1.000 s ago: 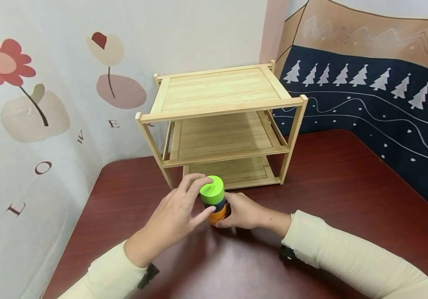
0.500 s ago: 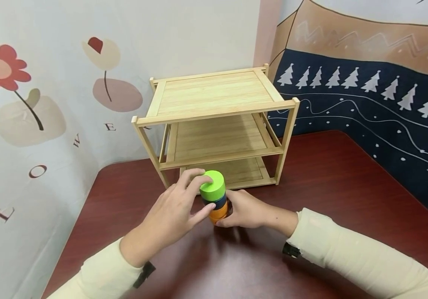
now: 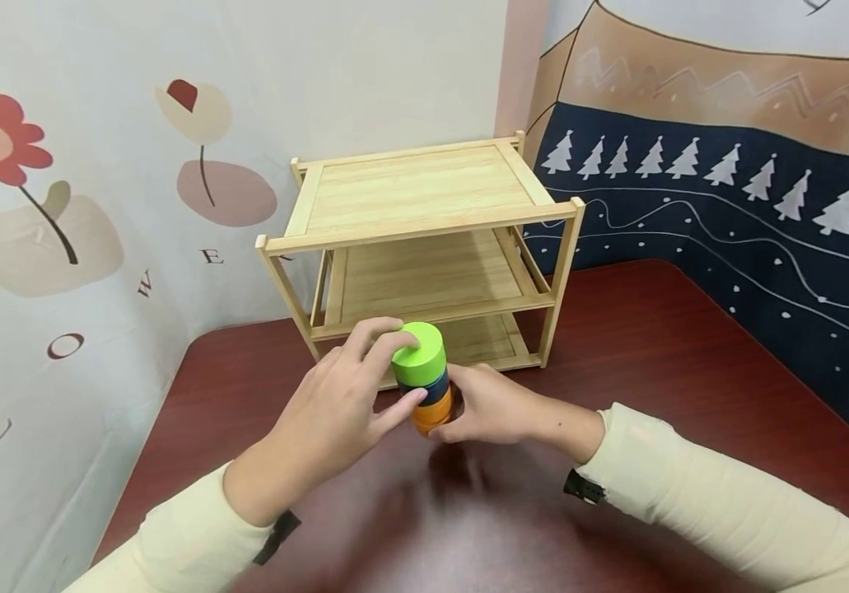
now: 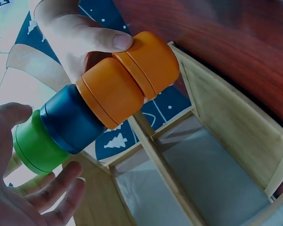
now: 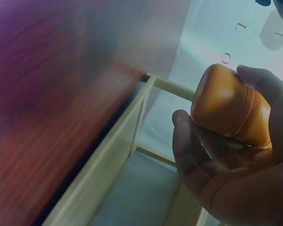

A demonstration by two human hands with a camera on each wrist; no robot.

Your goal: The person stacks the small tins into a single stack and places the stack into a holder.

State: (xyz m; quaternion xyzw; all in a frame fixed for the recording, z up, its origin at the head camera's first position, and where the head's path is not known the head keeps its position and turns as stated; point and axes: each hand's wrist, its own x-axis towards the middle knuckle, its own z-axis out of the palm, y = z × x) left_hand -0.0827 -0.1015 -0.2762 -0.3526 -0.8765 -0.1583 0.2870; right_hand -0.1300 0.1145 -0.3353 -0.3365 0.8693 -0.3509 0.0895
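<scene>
My two hands hold a column of small round jars between them. In the head view the green jar (image 3: 421, 354) is on top, then the dark blue jar (image 3: 435, 388), then orange. The left wrist view shows two orange ones, an upper orange jar (image 4: 112, 92) and a lower orange jar (image 4: 155, 61). My left hand (image 3: 338, 399) curves round the green jar, one finger over its top. My right hand (image 3: 494, 405) grips the orange part, its thumb across the side. A shadow lies on the table below the column. The right palm hides part of the orange jars (image 5: 222, 100).
A three-tier wooden shelf (image 3: 424, 185) stands right behind the jars, its lower tier partly covered by my hands. It rests on a dark red table (image 3: 639, 346). A wall printed with flowers (image 3: 202, 107) and a navy panel with white trees (image 3: 683, 198) enclose the back.
Both hands and the jar column have risen a little from the table, towards the shelf front. The hold looks the same. The head view has shifted slightly to the right.
</scene>
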